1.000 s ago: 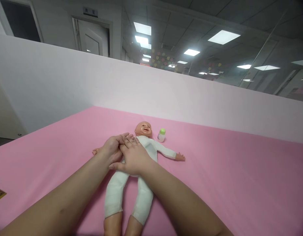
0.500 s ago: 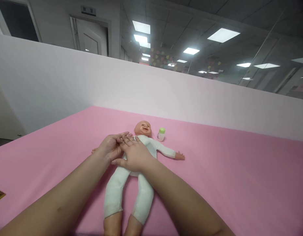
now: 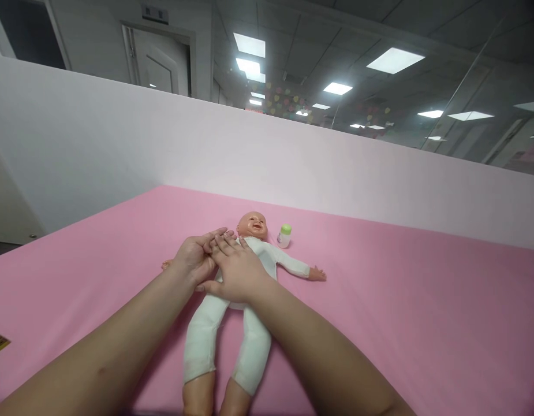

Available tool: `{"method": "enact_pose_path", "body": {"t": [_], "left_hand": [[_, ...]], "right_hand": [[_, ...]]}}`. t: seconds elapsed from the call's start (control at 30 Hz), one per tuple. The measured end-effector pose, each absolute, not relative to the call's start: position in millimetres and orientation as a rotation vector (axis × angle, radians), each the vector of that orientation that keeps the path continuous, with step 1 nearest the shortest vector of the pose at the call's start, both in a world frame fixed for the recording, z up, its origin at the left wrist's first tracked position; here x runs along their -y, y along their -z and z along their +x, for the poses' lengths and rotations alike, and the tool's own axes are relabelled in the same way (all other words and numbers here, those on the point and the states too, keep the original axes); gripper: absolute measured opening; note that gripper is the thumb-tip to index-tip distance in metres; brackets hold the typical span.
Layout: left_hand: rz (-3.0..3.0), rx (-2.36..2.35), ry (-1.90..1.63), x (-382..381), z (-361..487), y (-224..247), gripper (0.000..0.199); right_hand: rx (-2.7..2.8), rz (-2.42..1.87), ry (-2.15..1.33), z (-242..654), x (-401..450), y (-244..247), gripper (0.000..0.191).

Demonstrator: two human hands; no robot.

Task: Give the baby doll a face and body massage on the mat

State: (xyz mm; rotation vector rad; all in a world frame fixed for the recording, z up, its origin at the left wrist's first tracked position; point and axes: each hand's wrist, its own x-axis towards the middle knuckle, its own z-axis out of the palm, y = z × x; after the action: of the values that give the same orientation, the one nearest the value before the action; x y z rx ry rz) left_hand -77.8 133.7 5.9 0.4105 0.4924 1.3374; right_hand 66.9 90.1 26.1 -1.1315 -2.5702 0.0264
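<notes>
Ideally, the open right hand point(image 3: 241, 268), palm down with fingers extended, should rest only lightly on the open, upturned left hand point(image 3: 196, 254), putting little weight on the baby doll point(image 3: 267, 254) lying face-up beneath them on the pink bench point(image 3: 400, 300).

Over the past second the changes are small. The right hand's point(image 3: 241, 274) thumb point(image 3: 211, 286) has drawn in slightly, now reaching less far to the left below the left hand point(image 3: 195, 258). The left forearm point(image 3: 134, 326) has edged outward, to the person's left, so it covers a bit more of the doll's hand point(image 3: 167, 264). The head camera has tipped slightly downward: the door sign point(image 3: 155, 13) sits closer to the top edge.
</notes>
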Motion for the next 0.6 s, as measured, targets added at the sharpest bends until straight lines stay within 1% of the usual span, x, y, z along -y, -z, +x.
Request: {"method": "enact_pose_path", "body": {"t": [0.27,0.37,0.47,0.53,0.6], "left_hand": [[0.421,-0.598,-1.351,-139.9,-83.4,-9.0,0.059],[0.454,-0.657,-1.365,-138.1,-84.3,-12.5,0.047],[0.478,-0.673,-1.391,-132.1,-79.4,-13.0,0.036],[0.493,-0.675,-1.397,-126.9,-73.1,-11.5,0.038],[0.508,-0.681,-1.41,-122.0,-66.0,-9.4,0.045]], "right_hand": [[2.553,-1.159,0.008,66.1,-91.0,-22.8,0.1],[2.578,-1.11,-0.01,62.9,-84.3,-24.2,0.103],[2.599,-1.078,-0.094,59.2,-77.7,-26.3,0.112],[2.593,-1.099,-0.137,58.1,-75.8,-26.8,0.116],[2.586,-1.141,-0.155,58.6,-75.8,-27.2,0.115]]}}
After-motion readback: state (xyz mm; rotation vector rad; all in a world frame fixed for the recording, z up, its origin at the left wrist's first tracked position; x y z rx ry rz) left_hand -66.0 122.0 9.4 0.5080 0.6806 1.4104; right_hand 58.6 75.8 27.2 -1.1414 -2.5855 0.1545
